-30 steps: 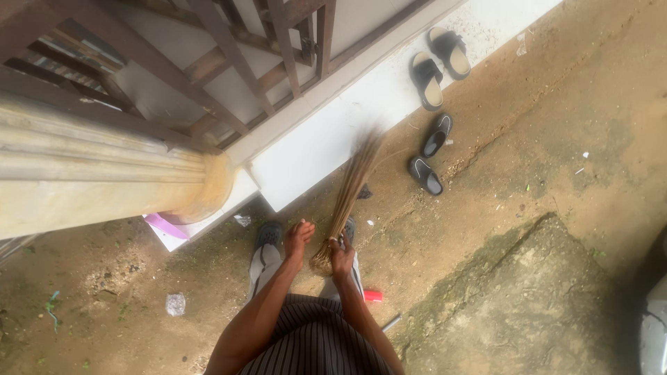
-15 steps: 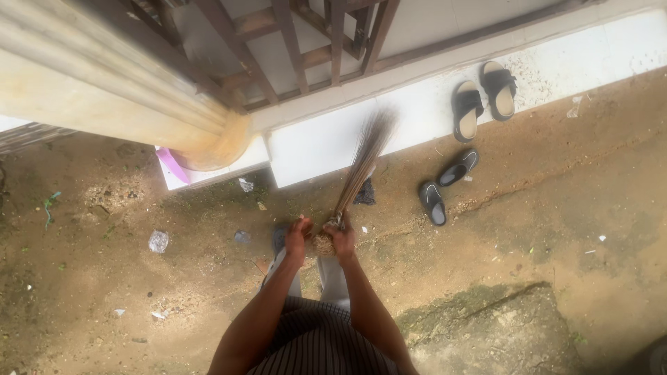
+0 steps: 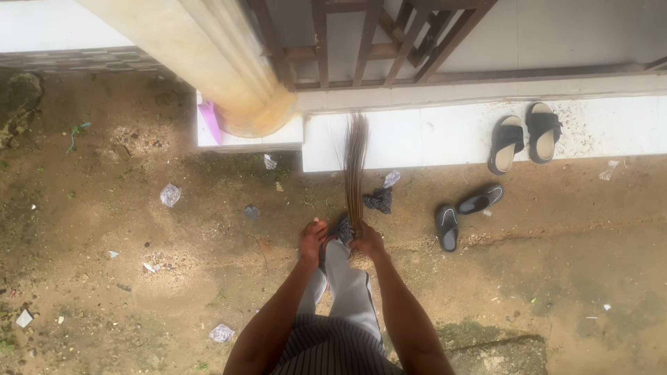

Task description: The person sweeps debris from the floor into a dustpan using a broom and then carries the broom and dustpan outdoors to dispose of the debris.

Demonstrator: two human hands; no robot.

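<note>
Head view showed the right hand (image 3: 367, 242) closed around the bound end of a straw broom (image 3: 355, 167), whose bristles stretched away from the hand toward a white tiled step (image 3: 431, 135). Just beside it, the left hand (image 3: 312, 239) was raised with fingers loosely curled, close to the broom's end; whether it touched the bundle could not be told. Beyond the right hand lay a pair of dark slippers (image 3: 462, 212) on the dirt, and a pair of tan sandals (image 3: 524, 134) sat on the step. A cream pillar (image 3: 208, 62) rose beyond the left hand.
</note>
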